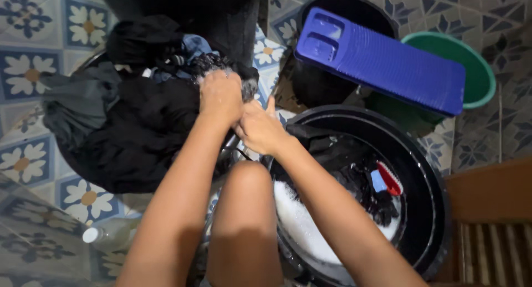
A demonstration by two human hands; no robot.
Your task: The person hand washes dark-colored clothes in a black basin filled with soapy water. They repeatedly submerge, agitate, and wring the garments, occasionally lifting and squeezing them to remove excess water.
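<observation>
My left hand (220, 96) is closed on a wet, soapy black garment (239, 82) at the edge of a heap of dark laundry (138, 126). My right hand (259, 127) presses against it from the right, fingers curled on the same black cloth, thumb raised. Both hands sit just left of a black basin (424, 170) holding soapy water, foam and dark clothes. My bare knee (246, 176) rises between my forearms.
A blue washboard (382, 60) lies across a black bucket (321, 82) and a green basin (479, 71). A red and blue scrub brush (386, 179) rests in the black basin. A clear bottle (102, 234) lies on the patterned floor tiles. A wooden step is at right.
</observation>
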